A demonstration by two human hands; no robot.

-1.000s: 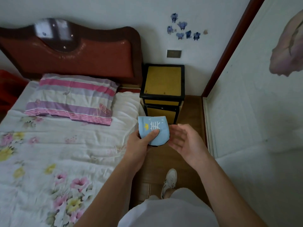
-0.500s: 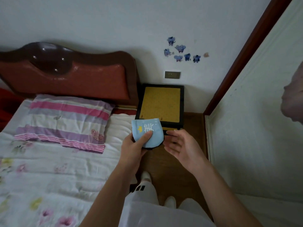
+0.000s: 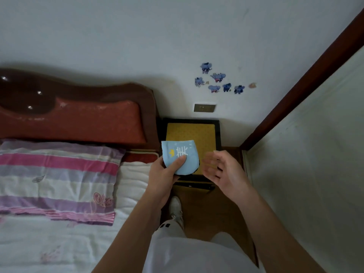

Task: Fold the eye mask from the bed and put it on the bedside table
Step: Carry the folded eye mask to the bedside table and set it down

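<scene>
The light blue eye mask (image 3: pixel 180 154), folded in half with a white and yellow print facing up, is pinched in my left hand (image 3: pixel 164 173), thumb on top. It hovers over the near left part of the bedside table (image 3: pixel 197 131), a black-framed cabinet with a yellow top standing against the wall. My right hand (image 3: pixel 222 170) is just right of the mask, fingers spread, palm turned toward it, holding nothing. The bed (image 3: pixel 59 243) with its floral white cover lies to the left.
A pink and purple striped pillow (image 3: pixel 57 174) lies at the red-brown headboard (image 3: pixel 78 115). A wall socket (image 3: pixel 204 107) and elephant stickers (image 3: pixel 218 79) are above the table. A white wall with a dark wood frame (image 3: pixel 295 81) closes the right side. My shoe (image 3: pixel 175 209) stands on the wooden floor.
I have stepped closer to the bedside table. My left hand has carried the folded mask forward until it is over the table top; my right hand has stayed open beside it.
</scene>
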